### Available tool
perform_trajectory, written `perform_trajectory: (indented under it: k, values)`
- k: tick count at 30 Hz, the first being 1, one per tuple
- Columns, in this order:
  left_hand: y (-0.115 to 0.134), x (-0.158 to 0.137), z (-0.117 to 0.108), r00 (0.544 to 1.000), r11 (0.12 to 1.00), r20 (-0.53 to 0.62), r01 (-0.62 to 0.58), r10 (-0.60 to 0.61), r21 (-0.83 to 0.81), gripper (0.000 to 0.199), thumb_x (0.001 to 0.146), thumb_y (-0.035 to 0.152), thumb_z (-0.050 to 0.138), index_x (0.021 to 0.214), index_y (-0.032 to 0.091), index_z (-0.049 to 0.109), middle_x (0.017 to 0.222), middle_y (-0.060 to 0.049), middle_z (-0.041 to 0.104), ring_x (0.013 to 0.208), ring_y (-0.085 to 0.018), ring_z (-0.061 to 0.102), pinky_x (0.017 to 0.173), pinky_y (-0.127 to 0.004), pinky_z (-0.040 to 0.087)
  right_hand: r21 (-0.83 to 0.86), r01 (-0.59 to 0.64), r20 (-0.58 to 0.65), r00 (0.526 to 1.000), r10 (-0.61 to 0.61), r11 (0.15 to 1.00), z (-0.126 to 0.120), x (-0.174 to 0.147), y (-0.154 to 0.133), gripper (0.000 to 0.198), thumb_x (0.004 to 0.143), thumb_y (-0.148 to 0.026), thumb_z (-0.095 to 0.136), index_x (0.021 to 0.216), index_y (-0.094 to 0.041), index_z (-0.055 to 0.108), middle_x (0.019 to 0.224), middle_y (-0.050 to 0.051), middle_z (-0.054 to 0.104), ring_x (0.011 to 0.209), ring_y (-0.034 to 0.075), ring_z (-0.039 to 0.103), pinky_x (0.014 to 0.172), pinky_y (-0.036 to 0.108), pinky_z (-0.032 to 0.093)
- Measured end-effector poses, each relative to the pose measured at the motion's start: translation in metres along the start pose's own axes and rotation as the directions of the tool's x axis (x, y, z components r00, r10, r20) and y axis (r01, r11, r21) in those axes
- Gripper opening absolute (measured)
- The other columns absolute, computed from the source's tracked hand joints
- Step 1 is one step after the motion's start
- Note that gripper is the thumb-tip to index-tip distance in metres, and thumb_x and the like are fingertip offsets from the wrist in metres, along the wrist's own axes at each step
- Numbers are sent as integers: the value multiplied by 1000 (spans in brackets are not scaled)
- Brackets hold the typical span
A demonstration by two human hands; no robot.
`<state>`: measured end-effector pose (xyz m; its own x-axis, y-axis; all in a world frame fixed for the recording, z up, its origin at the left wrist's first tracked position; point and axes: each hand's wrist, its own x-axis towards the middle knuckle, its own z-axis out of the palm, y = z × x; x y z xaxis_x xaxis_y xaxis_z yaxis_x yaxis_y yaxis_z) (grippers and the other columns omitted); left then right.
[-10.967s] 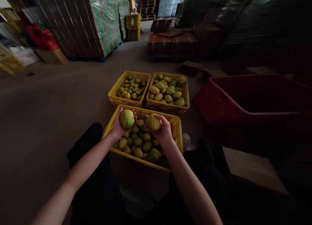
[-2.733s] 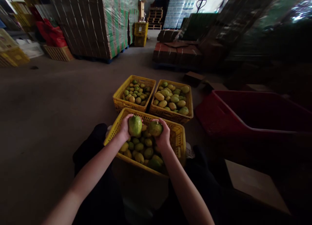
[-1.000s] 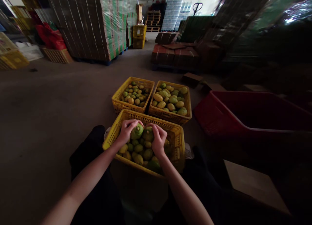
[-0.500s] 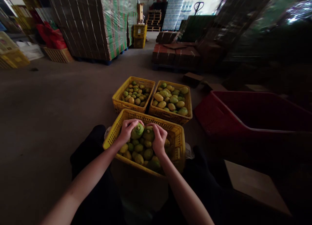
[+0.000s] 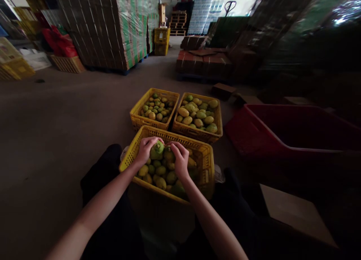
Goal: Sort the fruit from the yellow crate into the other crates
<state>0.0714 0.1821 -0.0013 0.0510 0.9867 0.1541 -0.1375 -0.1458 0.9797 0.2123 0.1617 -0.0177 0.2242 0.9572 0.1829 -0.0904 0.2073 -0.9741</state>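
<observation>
Biggest thing in here is a huge plastic-wrapped stack of boxes [image 5: 113, 30], brown on one side, green and striped on the other, sitting back on the person's left. Across from it there's a low load of reddish-brown boxes [image 5: 203, 62]. Over on the right side is a big red tub [image 5: 248, 130], pretty dark inside. Then a loose bit of cardboard [image 5: 296, 211] nearer the person's right leg.

OK so the middle of the floor: three yellow crates, all with fruit in them. The front crate [image 5: 207, 166] is the widest one, right between the person's legs. The back-left crate [image 5: 149, 124] and back-right crate [image 5: 194, 135] sit side by side just beyond it, and the fruit in the right one looks bigger and yellower to me.

Both hands are over the front crate. Left hand [image 5: 145, 150] is curled round a green fruit [image 5: 157, 150], thumb over the near side, stem end facing up. Right hand [image 5: 180, 156] is cupped around a darker fruit [image 5: 168, 154], mostly covered by fingers. Those two fruits are right next to each other, above the smaller yellow-green fruits [image 5: 160, 171] piled in that crate.
</observation>
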Motion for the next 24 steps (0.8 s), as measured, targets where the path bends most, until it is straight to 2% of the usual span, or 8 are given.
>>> perform_trajectory:
  k: [9,11,13,16,19,22,24]
  values:
    - [-3,1,2,997,996,-40,64,-67,-67,32,75,43,57,66,15,70,66,-4,68,62,-15,58,64,-26,46,39,-79,-28,996,80,996,1,3,2,20,68,-37,62,66,-21,73,70,2,72,75,21,62,74,31,47]
    - [-8,4,4,984,970,-60,156,-170,-184,31,72,43,58,65,16,69,65,-5,68,65,-17,61,65,-27,48,83,-123,-25,992,125,989,1,6,6,21,68,-38,60,64,-21,72,72,2,73,75,21,63,75,31,48]
    - [-16,7,5,941,882,-32,305,-338,-358,30,71,45,57,64,17,66,65,-6,68,70,-20,65,67,-28,51,157,-203,-18,978,208,967,2,8,12,24,67,-40,58,62,-21,71,71,3,73,77,22,64,76,32,50]
    - [-28,13,6,825,668,36,480,-563,-568,29,73,43,52,66,18,65,65,-8,68,75,-23,69,71,-33,55,298,-429,51,899,434,853,4,13,21,27,67,-43,56,64,-20,70,63,3,70,72,24,67,70,34,54]
    - [-35,18,5,753,540,29,497,-657,-680,27,76,36,47,72,17,66,71,-10,70,79,-25,71,73,-37,57,393,-562,97,813,575,728,5,17,28,23,66,-41,58,62,-21,68,58,4,69,66,24,67,62,36,56]
    - [-35,21,5,749,522,49,506,-661,-686,27,78,30,47,81,16,69,79,-11,73,83,-26,71,75,-40,58,475,-595,88,765,637,648,1,24,34,22,66,-40,56,62,-21,67,56,6,67,68,26,68,60,38,57]
    - [-33,22,6,798,594,49,487,-600,-640,29,79,27,46,90,16,70,84,-11,74,85,-27,72,76,-42,58,512,-620,102,731,675,594,-4,29,38,21,65,-40,54,61,-21,64,55,6,66,70,27,68,61,40,58]
